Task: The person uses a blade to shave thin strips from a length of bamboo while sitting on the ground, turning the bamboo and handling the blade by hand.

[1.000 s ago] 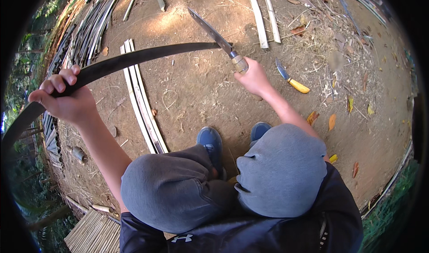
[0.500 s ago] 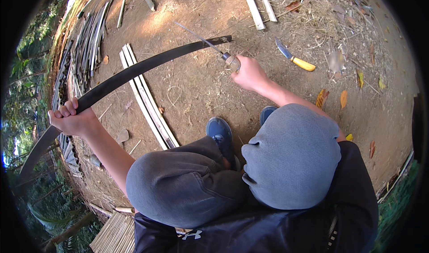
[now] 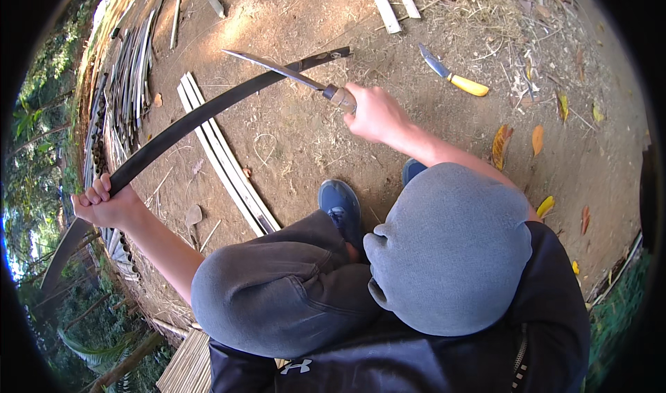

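My left hand (image 3: 104,204) is closed around a long dark bamboo strip (image 3: 201,111), gripping it at far left. The strip runs up and to the right in a curve above the ground, and its other end passes behind the left hand. A wooden-handled knife (image 3: 281,70) is in my right hand (image 3: 374,113), whose fingers wrap the handle. Its blade points up and left and crosses the strip near the far end. Whether blade and strip touch, I cannot tell.
On the dirt lies a second knife (image 3: 451,72) with a yellow handle. Pale split bamboo pieces (image 3: 229,158) rest between my hands, with others (image 3: 381,4) farther off. A pile of thin strips (image 3: 132,74) lies at left. My bent knees (image 3: 451,247) are below.
My right hand has moved left with the knife, and more of the blade's flat side shows. My left hand and the strip have shifted slightly left and down.
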The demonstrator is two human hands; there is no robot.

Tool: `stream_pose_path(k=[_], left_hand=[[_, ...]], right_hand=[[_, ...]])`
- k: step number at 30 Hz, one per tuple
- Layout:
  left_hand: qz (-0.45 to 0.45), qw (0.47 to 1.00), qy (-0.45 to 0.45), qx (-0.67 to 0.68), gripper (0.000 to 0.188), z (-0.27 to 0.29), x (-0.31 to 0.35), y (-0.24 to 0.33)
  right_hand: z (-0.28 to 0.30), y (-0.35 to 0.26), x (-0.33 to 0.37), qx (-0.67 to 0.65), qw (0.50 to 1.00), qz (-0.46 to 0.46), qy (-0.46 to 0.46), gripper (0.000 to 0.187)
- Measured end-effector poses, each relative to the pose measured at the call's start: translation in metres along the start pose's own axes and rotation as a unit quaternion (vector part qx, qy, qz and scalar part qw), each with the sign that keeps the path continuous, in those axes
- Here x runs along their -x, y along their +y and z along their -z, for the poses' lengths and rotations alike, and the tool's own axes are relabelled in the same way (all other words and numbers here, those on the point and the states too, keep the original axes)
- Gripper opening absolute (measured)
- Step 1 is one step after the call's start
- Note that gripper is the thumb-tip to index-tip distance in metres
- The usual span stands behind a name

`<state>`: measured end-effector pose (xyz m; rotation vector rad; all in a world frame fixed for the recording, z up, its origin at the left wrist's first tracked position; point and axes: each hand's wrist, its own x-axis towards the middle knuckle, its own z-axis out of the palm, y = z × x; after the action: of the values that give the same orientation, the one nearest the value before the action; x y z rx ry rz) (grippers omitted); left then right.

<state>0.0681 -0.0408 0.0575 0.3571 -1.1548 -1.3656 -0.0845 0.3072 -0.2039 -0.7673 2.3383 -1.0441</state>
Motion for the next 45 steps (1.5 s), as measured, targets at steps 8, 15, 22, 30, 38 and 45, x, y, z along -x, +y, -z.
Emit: stream_pose_path(k=[8,15,22,30,38,45], left_hand=[[0.006,1.000,0.020,-0.003,0.038,0.008,-0.004,-0.004],[0.002,1.000,0.009,0.006,0.036,0.017,-0.011,-0.009],[0.013,1.000,-0.002,0.008,0.034,0.037,-0.026,-0.011],[0.012,1.000,0.029,-0.001,0.037,0.028,-0.015,-0.015],[0.009,1.000,0.012,0.000,0.038,0.031,-0.014,-0.017],[0.028,0.999,0.034,0.008,0.037,0.028,-0.018,-0.014]], right_hand=[[0.006,0.002,-0.009,0.042,0.999,-0.021,-0.006,0.030],[0.006,0.020,-0.022,0.047,0.994,-0.101,-0.016,0.034],[0.000,0.032,-0.026,0.026,0.990,-0.137,-0.022,0.034],[0.001,0.041,-0.022,0.069,0.991,-0.115,0.005,0.035],[0.003,0.055,-0.023,0.065,0.987,-0.146,0.003,0.033],[0.005,0.069,-0.024,0.083,0.987,-0.138,0.022,0.029]])
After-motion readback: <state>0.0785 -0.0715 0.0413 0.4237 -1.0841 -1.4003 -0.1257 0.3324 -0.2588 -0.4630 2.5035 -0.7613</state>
